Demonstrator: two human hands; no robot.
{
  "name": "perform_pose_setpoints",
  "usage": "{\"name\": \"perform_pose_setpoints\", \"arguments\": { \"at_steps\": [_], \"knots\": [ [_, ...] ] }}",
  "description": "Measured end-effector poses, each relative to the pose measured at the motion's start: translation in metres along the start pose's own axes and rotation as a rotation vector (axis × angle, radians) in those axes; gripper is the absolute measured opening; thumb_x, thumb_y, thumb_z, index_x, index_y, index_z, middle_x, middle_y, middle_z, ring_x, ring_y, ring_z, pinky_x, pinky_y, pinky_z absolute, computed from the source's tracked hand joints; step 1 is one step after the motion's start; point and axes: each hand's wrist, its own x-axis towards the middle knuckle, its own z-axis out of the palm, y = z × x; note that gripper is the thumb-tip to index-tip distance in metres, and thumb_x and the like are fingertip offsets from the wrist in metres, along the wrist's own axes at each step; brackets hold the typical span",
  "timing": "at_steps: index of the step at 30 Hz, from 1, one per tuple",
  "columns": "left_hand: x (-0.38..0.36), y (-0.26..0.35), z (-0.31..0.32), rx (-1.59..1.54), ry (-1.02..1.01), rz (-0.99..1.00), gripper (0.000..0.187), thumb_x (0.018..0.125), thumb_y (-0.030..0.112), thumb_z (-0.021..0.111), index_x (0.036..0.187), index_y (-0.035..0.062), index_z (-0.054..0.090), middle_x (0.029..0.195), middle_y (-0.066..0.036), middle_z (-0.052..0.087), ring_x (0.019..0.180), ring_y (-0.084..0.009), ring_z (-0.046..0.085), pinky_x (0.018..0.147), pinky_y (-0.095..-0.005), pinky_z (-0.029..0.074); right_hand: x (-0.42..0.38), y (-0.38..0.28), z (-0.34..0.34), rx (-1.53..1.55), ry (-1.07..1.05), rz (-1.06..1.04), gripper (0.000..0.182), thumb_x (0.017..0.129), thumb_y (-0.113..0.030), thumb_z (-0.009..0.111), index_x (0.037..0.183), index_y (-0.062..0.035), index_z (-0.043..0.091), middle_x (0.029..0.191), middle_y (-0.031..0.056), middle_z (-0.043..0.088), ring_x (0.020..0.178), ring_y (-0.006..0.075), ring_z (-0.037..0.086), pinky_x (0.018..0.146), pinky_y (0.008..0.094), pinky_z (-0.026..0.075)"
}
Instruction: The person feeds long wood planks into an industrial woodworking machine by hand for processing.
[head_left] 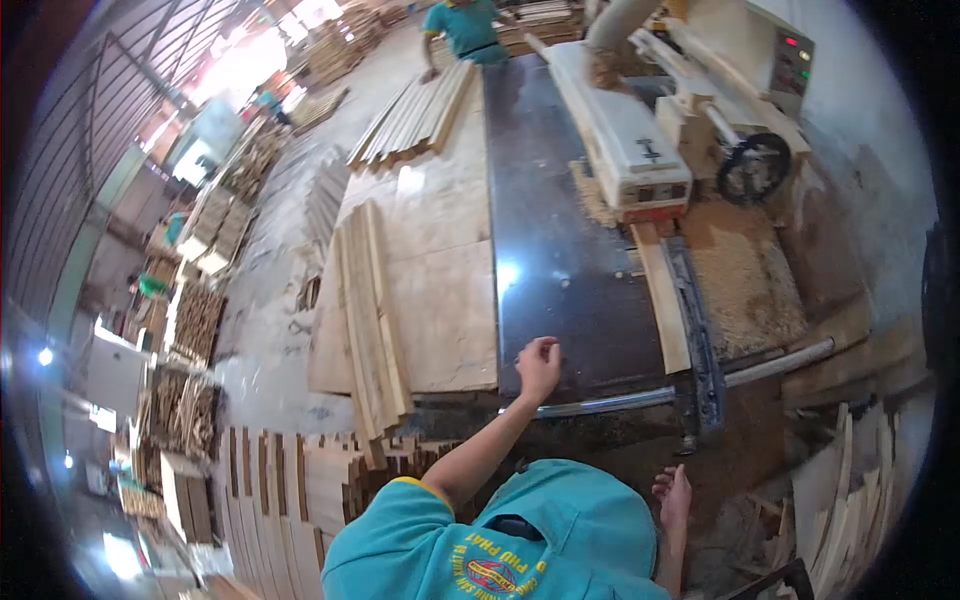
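My left hand (540, 368) is over the near edge of the dark metal table (560, 310), its fingers curled in and nothing visible between them. Down at the right, my right hand (675, 492) hangs near my body, below the table's front rail, with fingers loosely bent and apart. A long wooden board (660, 300) comes out from under the white machine housing (640, 165), beside a dark metal guide rail (697, 350). Neither hand touches the board. Left of my left hand, a few long strips (368, 310) lie on the plywood surface (440, 290).
A co-worker (466, 30) stands at the table's far end, one hand at a row of strips (420, 115). Sawdust (745, 275) and a handwheel (754, 168) are at the right. Stacked boards (270, 490) stand at the lower left, scrap wood (850, 500) at the lower right.
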Motion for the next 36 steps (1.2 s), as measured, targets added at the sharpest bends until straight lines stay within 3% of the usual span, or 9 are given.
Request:
{"name": "perform_pose_setpoints", "arguments": {
  "at_steps": [8, 11, 13, 15, 21, 25, 31, 33, 36],
  "knots": [
    [-0.052, -0.158, -0.121, -0.106, 0.618, -0.506, 0.036, 0.094, 0.028, 0.069, 0.107, -0.0047, 0.064, 0.096, -0.012, 0.07, 0.085, -0.0206, 0.066, 0.082, -0.0354, 0.054, 0.008, 0.02, 0.0, -0.087, 0.021, 0.149, 0.042, 0.104, -0.049, 0.052, 0.111, -0.009, 0.06, 0.082, 0.0067, 0.067, 0.063, 0.018, 0.062, 0.063, 0.0359, 0.052],
    [-0.064, -0.16, -0.173, -0.979, 0.677, -1.04, 0.046, 0.093, 0.048, 0.072, 0.098, 0.0033, 0.062, 0.081, -0.004, 0.058, 0.072, -0.0147, 0.056, 0.063, -0.0317, 0.05, 0.012, 0.001, 0.022, -0.177, -0.067, 0.151, 0.041, 0.108, -0.045, 0.046, 0.115, -0.0064, 0.059, 0.085, 0.0064, 0.068, 0.069, 0.0165, 0.064, 0.063, 0.0333, 0.051],
    [-0.069, -0.166, -0.193, -1.31, 0.817, -0.944, 0.052, 0.091, 0.05, 0.074, 0.11, 0.0063, 0.054, 0.088, -0.005, 0.055, 0.071, -0.0152, 0.054, 0.061, -0.0305, 0.049, 0.019, -0.008, 0.034, -0.22, -0.109, 0.143, 0.041, 0.108, -0.044, 0.046, 0.115, -0.0063, 0.059, 0.085, 0.0064, 0.068, 0.069, 0.0161, 0.064, 0.063, 0.033, 0.052],
    [-0.07, -0.194, -0.206, -1.616, 0.721, -0.791, 0.055, 0.091, 0.049, 0.074, 0.116, 0.0053, 0.051, 0.095, -0.005, 0.057, 0.076, -0.0168, 0.056, 0.065, -0.0319, 0.051, 0.022, -0.018, 0.046, -0.261, -0.148, 0.133, 0.04, 0.108, -0.043, 0.046, 0.114, -0.0062, 0.059, 0.086, 0.0064, 0.068, 0.068, 0.0157, 0.064, 0.064, 0.0327, 0.052],
    [-0.063, -0.183, -0.215, -1.935, 0.833, -0.574, 0.048, 0.096, 0.044, 0.069, 0.107, -0.0012, 0.058, 0.096, -0.008, 0.058, 0.083, -0.0202, 0.056, 0.075, -0.0332, 0.051, 0.022, -0.034, 0.066, -0.368, -0.225, 0.08, 0.038, 0.108, -0.042, 0.046, 0.113, -0.0061, 0.06, 0.086, 0.0062, 0.068, 0.067, 0.0153, 0.065, 0.065, 0.0306, 0.053],
    [-0.073, -0.179, -0.199, -1.67, 0.648, -0.488, 0.03, 0.1, 0.032, 0.066, 0.109, 0.0048, 0.059, 0.104, -0.009, 0.063, 0.086, -0.0205, 0.061, 0.077, -0.033, 0.053, 0.019, -0.034, 0.065, -0.387, -0.234, 0.06, 0.037, 0.109, -0.04, 0.046, 0.112, -0.0056, 0.06, 0.087, 0.0062, 0.069, 0.068, 0.0152, 0.065, 0.064, 0.0307, 0.053],
    [-0.1, -0.122, -0.165, -1.327, 0.274, -0.504, 0.036, 0.105, 0.033, 0.057, 0.128, 0.006, 0.055, 0.109, -0.009, 0.067, 0.102, -0.0222, 0.065, 0.088, -0.0389, 0.052, 0.017, -0.028, 0.06, -0.374, -0.234, 0.057, 0.034, 0.109, -0.038, 0.046, 0.111, -0.0068, 0.061, 0.088, 0.006, 0.071, 0.067, 0.0155, 0.066, 0.063, 0.0317, 0.052],
    [-0.098, -0.118, -0.152, -1.212, 0.17, -0.555, 0.031, 0.106, 0.031, 0.056, 0.128, 0.0101, 0.055, 0.099, -0.007, 0.069, 0.08, -0.0174, 0.066, 0.069, -0.0299, 0.054, 0.016, -0.028, 0.062, -0.392, -0.24, 0.057, 0.034, 0.109, -0.037, 0.046, 0.112, -0.0069, 0.061, 0.087, 0.0058, 0.071, 0.066, 0.0155, 0.066, 0.063, 0.0315, 0.052],
    [-0.105, -0.094, -0.133, -0.946, 0.049, -0.535, 0.032, 0.103, 0.031, 0.061, 0.122, 0.0051, 0.061, 0.101, -0.004, 0.07, 0.086, -0.0136, 0.068, 0.072, -0.029, 0.054, 0.014, -0.029, 0.064, -0.393, -0.246, 0.055, 0.034, 0.108, -0.037, 0.047, 0.113, -0.0069, 0.061, 0.086, 0.0048, 0.07, 0.066, 0.0153, 0.065, 0.063, 0.0299, 0.054]
  ]
}}
